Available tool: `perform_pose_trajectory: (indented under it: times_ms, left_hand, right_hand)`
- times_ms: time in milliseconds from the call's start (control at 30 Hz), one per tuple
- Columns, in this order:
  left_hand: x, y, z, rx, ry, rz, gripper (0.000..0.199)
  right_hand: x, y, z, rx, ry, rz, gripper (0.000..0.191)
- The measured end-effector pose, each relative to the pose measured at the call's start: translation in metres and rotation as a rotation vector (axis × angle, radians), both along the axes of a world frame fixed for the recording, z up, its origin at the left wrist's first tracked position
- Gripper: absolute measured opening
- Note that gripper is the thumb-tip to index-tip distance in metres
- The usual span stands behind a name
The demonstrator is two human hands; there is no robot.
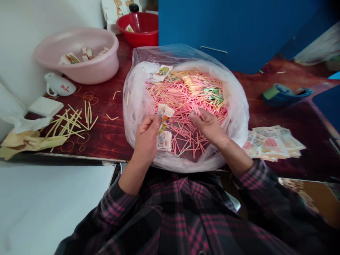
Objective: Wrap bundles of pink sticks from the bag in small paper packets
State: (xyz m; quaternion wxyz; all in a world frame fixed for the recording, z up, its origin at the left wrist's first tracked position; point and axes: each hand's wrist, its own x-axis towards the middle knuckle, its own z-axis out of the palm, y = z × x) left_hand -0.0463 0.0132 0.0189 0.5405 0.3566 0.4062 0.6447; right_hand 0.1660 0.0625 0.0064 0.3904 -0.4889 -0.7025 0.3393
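A clear plastic bag [186, 56] lines a wide white basin [233, 117] and holds a heap of thin pink sticks [183, 97], with some green and yellow ones mixed in. My left hand [146, 136] grips printed paper slips [166, 117] at the heap's near side, and another slip [164, 141] lies just below it. My right hand [208, 125] hangs low over the pink sticks, fingertips curled among them. Whether those fingers hold any sticks is hidden.
On the dark red wooden table [111, 141] stand a pink plastic basin [77, 67] of paper packets, a red bowl [138, 30] and a white mug [60, 85]. Loose yellow sticks [71, 120] lie left, printed papers [273, 143] right. A blue panel [233, 24] rises behind.
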Motion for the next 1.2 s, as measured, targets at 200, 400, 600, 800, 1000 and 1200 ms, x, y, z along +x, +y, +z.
perform_pose_trajectory:
  times_ms: [200,400,600,800,1000,1200]
  left_hand:
    - [-0.012,-0.008,-0.021,-0.104,-0.099,0.017,0.044]
    - [-0.012,-0.011,-0.024,-0.11,-0.117,0.002,0.043]
    - [-0.011,-0.014,-0.026,-0.13,-0.112,-0.024,0.042]
    - [-0.012,-0.015,-0.026,-0.15,-0.112,-0.02,0.041]
    - [-0.013,-0.014,-0.028,-0.15,-0.086,-0.013,0.04]
    - [-0.013,-0.013,-0.027,-0.135,-0.077,-0.019,0.041]
  right_hand:
    - [-0.001,0.002,0.0,0.054,-0.458,0.141,0.012]
    - [-0.019,-0.017,0.008,0.096,-0.928,0.11,0.041]
    - [-0.036,-0.018,0.003,0.088,-1.088,0.097,0.031]
    - [-0.029,-0.008,-0.001,0.061,-0.992,0.09,0.026]
    - [-0.008,-0.006,-0.019,0.144,-0.755,0.061,0.022]
    - [0.001,-0.006,-0.019,0.192,-0.767,0.131,0.032]
